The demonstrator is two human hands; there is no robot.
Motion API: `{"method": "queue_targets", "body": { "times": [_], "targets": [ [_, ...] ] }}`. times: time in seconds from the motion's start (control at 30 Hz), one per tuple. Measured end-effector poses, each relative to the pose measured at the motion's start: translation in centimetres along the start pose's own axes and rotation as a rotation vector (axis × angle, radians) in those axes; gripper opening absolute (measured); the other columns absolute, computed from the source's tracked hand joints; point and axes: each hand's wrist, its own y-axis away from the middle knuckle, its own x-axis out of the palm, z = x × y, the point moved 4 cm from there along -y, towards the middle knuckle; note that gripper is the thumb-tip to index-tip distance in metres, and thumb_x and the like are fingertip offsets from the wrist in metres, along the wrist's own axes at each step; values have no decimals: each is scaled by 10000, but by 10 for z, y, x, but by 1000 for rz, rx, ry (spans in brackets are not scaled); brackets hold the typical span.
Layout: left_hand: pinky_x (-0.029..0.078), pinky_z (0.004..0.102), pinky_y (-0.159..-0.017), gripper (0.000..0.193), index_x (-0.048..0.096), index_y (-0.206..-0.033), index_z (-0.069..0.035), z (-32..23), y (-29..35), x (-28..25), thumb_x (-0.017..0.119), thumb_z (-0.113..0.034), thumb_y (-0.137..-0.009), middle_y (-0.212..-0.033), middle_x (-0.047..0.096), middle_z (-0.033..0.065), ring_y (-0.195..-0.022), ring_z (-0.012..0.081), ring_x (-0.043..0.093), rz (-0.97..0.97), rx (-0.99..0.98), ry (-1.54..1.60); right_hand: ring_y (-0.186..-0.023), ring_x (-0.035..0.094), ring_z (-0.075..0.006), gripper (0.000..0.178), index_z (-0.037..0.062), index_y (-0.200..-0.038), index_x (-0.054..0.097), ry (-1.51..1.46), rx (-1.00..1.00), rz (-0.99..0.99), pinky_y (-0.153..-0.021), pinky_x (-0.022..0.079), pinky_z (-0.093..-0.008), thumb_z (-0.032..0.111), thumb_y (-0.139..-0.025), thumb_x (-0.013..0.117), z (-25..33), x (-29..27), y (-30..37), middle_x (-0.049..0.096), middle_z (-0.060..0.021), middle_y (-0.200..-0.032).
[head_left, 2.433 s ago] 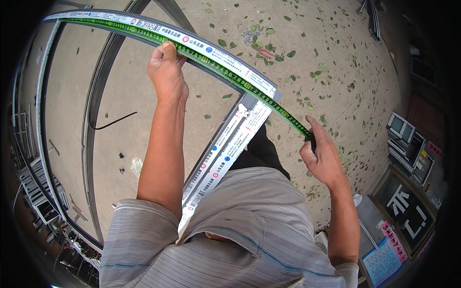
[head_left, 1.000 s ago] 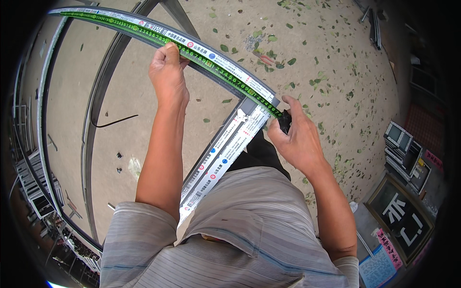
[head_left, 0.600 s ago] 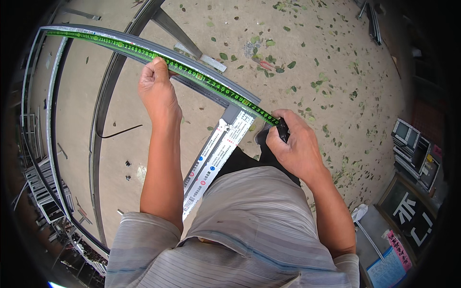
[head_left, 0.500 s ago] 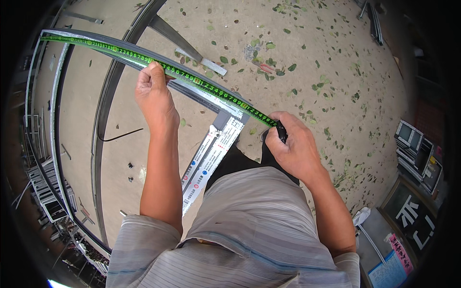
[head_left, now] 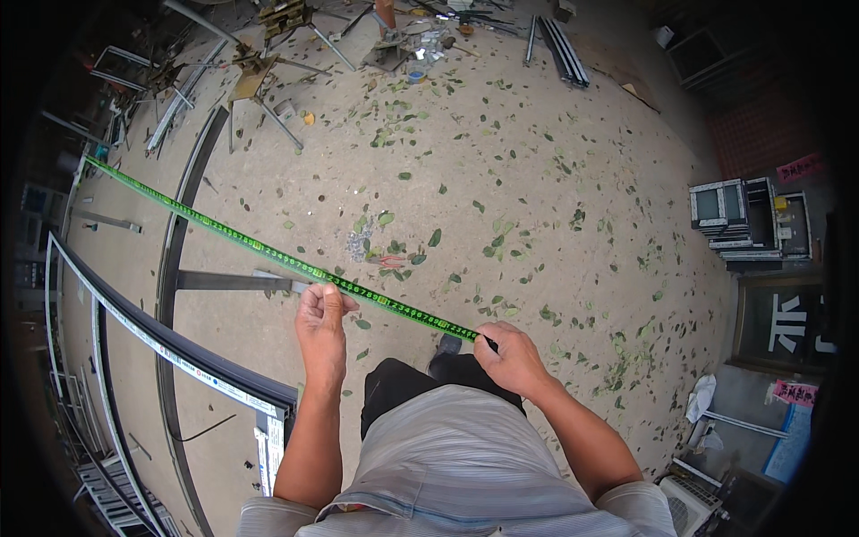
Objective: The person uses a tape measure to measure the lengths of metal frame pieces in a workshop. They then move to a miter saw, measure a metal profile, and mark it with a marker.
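A bright green tape measure (head_left: pixel 243 237) is pulled out in a long line across the picture, from the far left to my right hand. My right hand (head_left: pixel 514 360) is wrapped round its dark case, just in front of my body. Partway along the blade, my left hand (head_left: pixel 322 333) pinches it between thumb and fingers. The blade hangs above the floor, apart from the metal window frame (head_left: pixel 165 333) at the left. That frame has dark and white-filmed bars meeting at a corner near my left forearm.
Metal stands (head_left: pixel 255 76) occupy the far left. Red-handled pliers (head_left: pixel 386 261) lie among scattered leaves on the concrete floor. A long dark rail (head_left: pixel 170 295) runs along the floor at left. Small window frames (head_left: pixel 747 219) and a dark sign board (head_left: pixel 783 322) are at right.
The tape has moved off the metal frame, out over the floor. My body has turned rightward, and the frame now lies lower left. Both hands keep hold of the tape measure.
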Motion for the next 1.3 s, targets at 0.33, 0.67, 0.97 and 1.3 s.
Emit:
{"method": "queue_targets", "body": {
  "times": [0.33,0.67,0.97,1.3],
  "targets": [
    [519,341,-1055,436,754,-1286,-37,29,17,266,571,-421,-1188,-1200,741,76,-1166,161,666,1504,-382,-491,-939,710,-451,198,85,-1010,756,27,450,-146,-842,570,-541,266,-967,688,-189,-136,-19,731,-211,-995],
    [515,383,-1044,552,741,-1290,-42,-8,-191,491,536,-541,-1176,-1148,740,114,-1106,207,659,1825,-242,-566,-982,741,-457,189,120,-986,780,-11,701,-161,-885,595,-511,277,-925,694,-303,-233,-142,773,-231,-1036],
    [532,398,-985,647,737,-1236,-49,-75,-341,693,457,-628,-1172,-1076,727,129,-1056,229,678,2053,-183,-893,-795,752,-383,194,90,-993,816,12,707,-360,-780,601,-448,228,-926,697,-337,-386,-279,765,-212,-848],
    [524,382,-1007,599,731,-1218,-23,-102,-519,865,491,-571,-1182,-1104,720,139,-1081,249,661,1647,-253,-675,-603,653,-171,218,38,-946,785,-225,686,-245,-610,529,-379,236,-984,700,-467,-549,-519,690,-103,-667]
  ]
}}
